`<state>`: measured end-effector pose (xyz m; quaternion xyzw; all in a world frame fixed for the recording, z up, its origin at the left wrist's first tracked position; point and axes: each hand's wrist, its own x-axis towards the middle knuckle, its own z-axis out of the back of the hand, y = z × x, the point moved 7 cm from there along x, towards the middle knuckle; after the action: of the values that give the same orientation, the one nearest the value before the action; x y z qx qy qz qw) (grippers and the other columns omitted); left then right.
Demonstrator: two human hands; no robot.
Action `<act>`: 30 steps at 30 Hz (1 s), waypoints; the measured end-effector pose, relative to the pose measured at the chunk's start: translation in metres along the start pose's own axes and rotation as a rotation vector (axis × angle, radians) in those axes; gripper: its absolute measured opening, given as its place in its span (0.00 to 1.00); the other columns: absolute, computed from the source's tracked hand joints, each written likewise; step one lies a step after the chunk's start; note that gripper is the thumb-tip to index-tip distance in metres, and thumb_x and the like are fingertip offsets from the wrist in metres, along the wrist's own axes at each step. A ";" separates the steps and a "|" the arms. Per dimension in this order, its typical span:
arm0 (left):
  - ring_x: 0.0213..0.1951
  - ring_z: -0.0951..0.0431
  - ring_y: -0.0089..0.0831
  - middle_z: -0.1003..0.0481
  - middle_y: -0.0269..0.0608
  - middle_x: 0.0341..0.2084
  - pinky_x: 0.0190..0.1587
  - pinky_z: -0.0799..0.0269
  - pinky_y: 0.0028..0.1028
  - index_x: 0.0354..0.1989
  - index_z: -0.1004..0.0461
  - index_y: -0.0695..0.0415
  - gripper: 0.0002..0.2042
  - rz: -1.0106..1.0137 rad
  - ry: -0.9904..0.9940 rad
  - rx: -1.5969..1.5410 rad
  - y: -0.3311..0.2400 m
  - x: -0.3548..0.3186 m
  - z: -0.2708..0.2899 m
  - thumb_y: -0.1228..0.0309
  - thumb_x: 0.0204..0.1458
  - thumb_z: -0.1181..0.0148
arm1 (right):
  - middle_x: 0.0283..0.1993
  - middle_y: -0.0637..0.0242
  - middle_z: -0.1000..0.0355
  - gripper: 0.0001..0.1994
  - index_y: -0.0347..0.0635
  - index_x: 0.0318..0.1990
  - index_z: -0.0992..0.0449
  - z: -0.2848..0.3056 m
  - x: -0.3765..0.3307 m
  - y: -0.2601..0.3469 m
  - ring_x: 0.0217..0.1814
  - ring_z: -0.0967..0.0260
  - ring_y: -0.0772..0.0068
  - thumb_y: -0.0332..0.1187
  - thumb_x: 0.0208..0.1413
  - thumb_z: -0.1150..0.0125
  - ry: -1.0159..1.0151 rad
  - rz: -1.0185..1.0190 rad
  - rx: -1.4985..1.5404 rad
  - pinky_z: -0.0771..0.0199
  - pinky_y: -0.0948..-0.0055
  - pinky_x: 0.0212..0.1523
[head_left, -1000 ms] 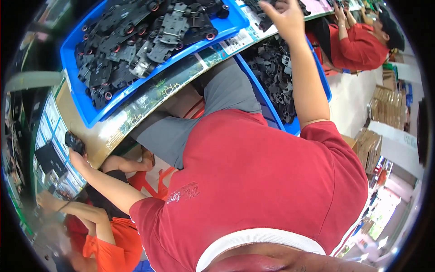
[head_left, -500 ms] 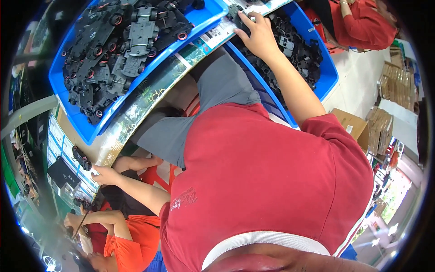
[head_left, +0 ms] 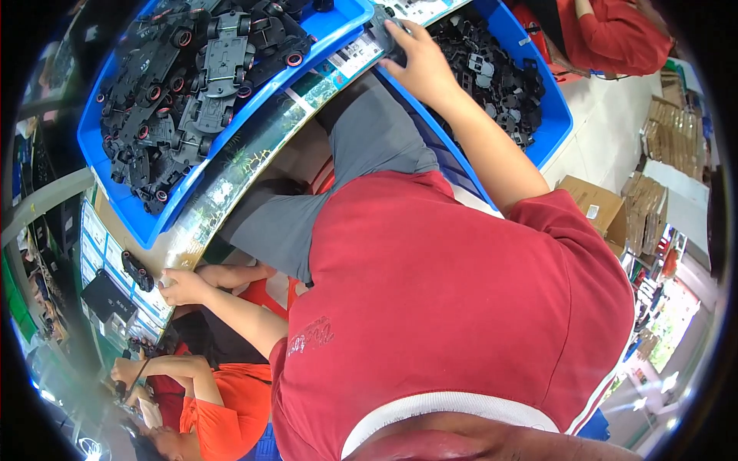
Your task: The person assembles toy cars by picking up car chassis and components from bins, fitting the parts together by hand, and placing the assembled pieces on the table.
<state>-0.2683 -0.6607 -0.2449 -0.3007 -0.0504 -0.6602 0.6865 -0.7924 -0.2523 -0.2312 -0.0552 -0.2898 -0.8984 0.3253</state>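
At the table's far side, my right hand closes its fingers and thumb around a dark toy car chassis, partly covered by the hand. My left hand is at the table edge on the left, fingers curled together; what they hold, if anything, is too small to make out. Just beyond it lies a black toy car chassis with red-ringed wheels. A large blue bin heaped with similar chassis stands at the upper left. Under my right forearm, another blue bin holds small black and grey parts.
A black flat box lies on the printed sheets at the left. At lower left sits a person in orange, hands at work; another in red is at upper right. Cardboard boxes stand on the right floor.
The view has shifted slightly, and the bins appear a little further left. My right hand stays on the chassis, which shows more now. My left hand has moved slightly along the table edge.
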 end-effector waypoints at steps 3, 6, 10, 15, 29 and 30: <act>0.52 0.31 0.62 0.30 0.69 0.48 0.57 0.36 0.50 0.52 0.29 0.69 0.29 -0.029 -0.019 -0.005 0.006 -0.002 -0.002 0.50 0.60 0.47 | 0.58 0.45 0.31 0.29 0.41 0.59 0.27 0.039 0.021 0.001 0.58 0.30 0.45 0.37 0.48 0.29 -0.166 0.041 0.010 0.28 0.58 0.58; 0.53 0.32 0.61 0.30 0.67 0.48 0.58 0.38 0.50 0.52 0.28 0.67 0.28 -0.048 -0.019 0.009 0.018 -0.004 -0.006 0.50 0.59 0.47 | 0.50 0.48 0.30 0.28 0.34 0.56 0.28 0.082 0.058 0.024 0.49 0.29 0.49 0.32 0.47 0.26 -0.226 -0.012 0.073 0.27 0.63 0.52; 0.55 0.33 0.58 0.31 0.65 0.50 0.60 0.40 0.49 0.52 0.28 0.66 0.27 -0.107 -0.047 0.060 0.001 -0.008 -0.011 0.51 0.59 0.45 | 0.50 0.47 0.31 0.27 0.34 0.55 0.27 0.065 0.102 -0.014 0.51 0.30 0.46 0.32 0.47 0.28 -0.244 -0.003 -0.042 0.27 0.60 0.51; 0.57 0.34 0.58 0.31 0.66 0.51 0.62 0.40 0.48 0.52 0.28 0.68 0.24 -0.083 -0.048 -0.058 -0.006 -0.012 0.000 0.56 0.59 0.43 | 0.49 0.47 0.27 0.22 0.36 0.50 0.21 0.035 0.111 -0.029 0.53 0.32 0.41 0.36 0.47 0.29 -0.178 -0.052 -0.258 0.30 0.54 0.56; 0.56 0.34 0.59 0.32 0.66 0.51 0.61 0.41 0.48 0.54 0.29 0.67 0.26 -0.085 0.011 -0.101 -0.001 -0.016 -0.002 0.56 0.58 0.42 | 0.46 0.46 0.29 0.23 0.39 0.50 0.20 0.040 0.107 -0.010 0.48 0.32 0.43 0.37 0.44 0.27 -0.288 -0.056 -0.163 0.30 0.56 0.52; 0.56 0.34 0.59 0.32 0.66 0.51 0.61 0.41 0.48 0.54 0.29 0.67 0.26 -0.080 0.010 -0.098 0.004 -0.017 -0.001 0.56 0.58 0.42 | 0.46 0.46 0.29 0.24 0.39 0.50 0.20 0.035 0.108 -0.010 0.47 0.31 0.43 0.36 0.44 0.27 -0.218 -0.088 -0.193 0.30 0.55 0.51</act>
<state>-0.2673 -0.6465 -0.2547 -0.3284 -0.0267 -0.6903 0.6442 -0.8865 -0.2863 -0.1764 -0.1704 -0.2378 -0.9242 0.2453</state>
